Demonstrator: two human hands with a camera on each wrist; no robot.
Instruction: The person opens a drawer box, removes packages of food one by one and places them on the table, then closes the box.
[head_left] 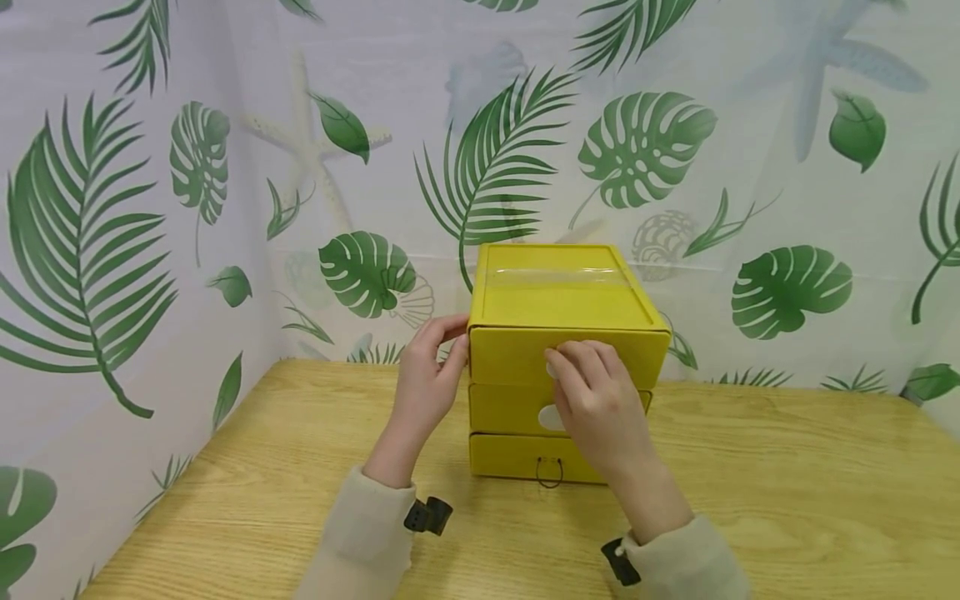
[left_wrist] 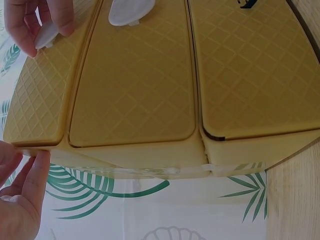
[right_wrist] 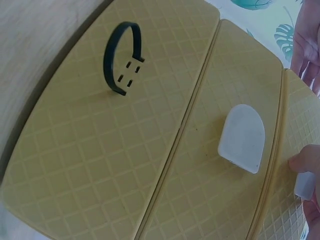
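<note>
A yellow drawer box [head_left: 562, 300] with three stacked drawers stands on the table. My right hand [head_left: 600, 400] pinches the white pull tab [left_wrist: 47, 34] on the top drawer [head_left: 502, 357]. At the box's upper left side, my left hand [head_left: 427, 375] touches the edge with its fingers, and in the left wrist view those fingers lie along the top drawer's corner. The middle drawer bears a white rounded tab [right_wrist: 243, 137]. On the bottom drawer hangs a dark loop [right_wrist: 110, 57]. All three drawers look closed.
The wooden table [head_left: 787, 483] spreads out on both sides of the box. Behind it hangs a white cloth [head_left: 525, 200] printed with green leaves. Clear tape [head_left: 555, 275] runs across the box's top. Black straps [head_left: 427, 516] sit at both wrists.
</note>
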